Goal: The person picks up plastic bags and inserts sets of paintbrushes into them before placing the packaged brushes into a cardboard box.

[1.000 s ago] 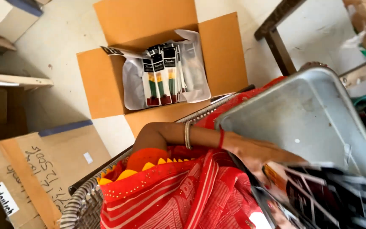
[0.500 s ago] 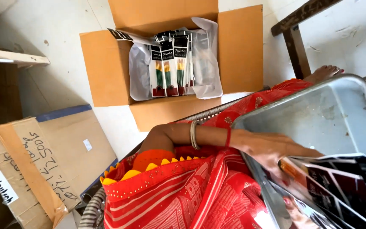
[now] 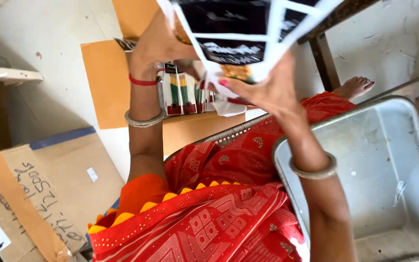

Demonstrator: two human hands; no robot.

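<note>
Packets (image 3: pixel 238 29), black and white and flat, are sitting in a bunch between our two hands, up high in front of us. We are holding them with both hands. Our left hand (image 3: pixel 158 46) is curling its fingers around the left side of the bunch. Our right hand (image 3: pixel 263 85) is gripping the bottom edge, with the thumb pressing on it. Under our hands we are seeing an open cardboard box (image 3: pixel 107 82) on the floor, with more packets standing in a clear bag (image 3: pixel 187 92). Below our right arm a grey metal tray (image 3: pixel 379 165) is lying. Near our left elbow a flat cardboard sheet (image 3: pixel 49 189) is resting on the floor.
</note>
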